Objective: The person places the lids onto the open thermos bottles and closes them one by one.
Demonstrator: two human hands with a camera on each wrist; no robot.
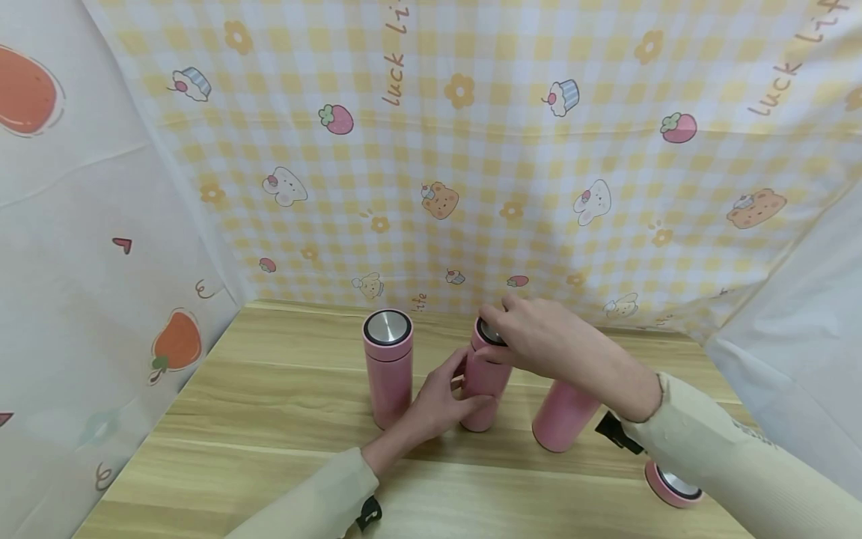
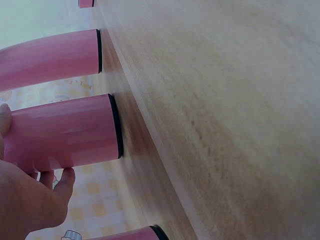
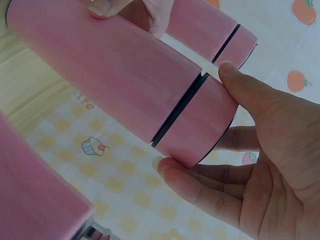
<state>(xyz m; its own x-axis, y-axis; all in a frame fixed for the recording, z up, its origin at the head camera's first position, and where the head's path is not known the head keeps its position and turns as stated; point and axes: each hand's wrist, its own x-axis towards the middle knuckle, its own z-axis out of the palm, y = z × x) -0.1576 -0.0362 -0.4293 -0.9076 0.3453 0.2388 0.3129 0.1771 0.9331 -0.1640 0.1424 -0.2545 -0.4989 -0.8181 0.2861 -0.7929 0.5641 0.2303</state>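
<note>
A pink thermos bottle (image 1: 486,378) with a silver-topped lid (image 3: 197,120) stands upright in the middle. My left hand (image 1: 441,400) holds it around the lower body, thumb in front and fingers behind. From above, my right hand (image 1: 542,333) grips the lid between thumb and fingers. In the right wrist view a thin dark gap shows between lid and body. Another pink thermos (image 1: 389,385) stands to the left with its lid on. To the right, partly hidden under my right forearm, stands a third thermos (image 1: 564,419); its metal neck (image 3: 95,231) shows uncovered.
A loose pink lid (image 1: 673,485) lies on the wooden table (image 1: 269,397) at the right, beside my right sleeve. Behind the bottles hangs a yellow checked cloth (image 1: 485,165), and white cloth (image 1: 81,314) hangs along the left side.
</note>
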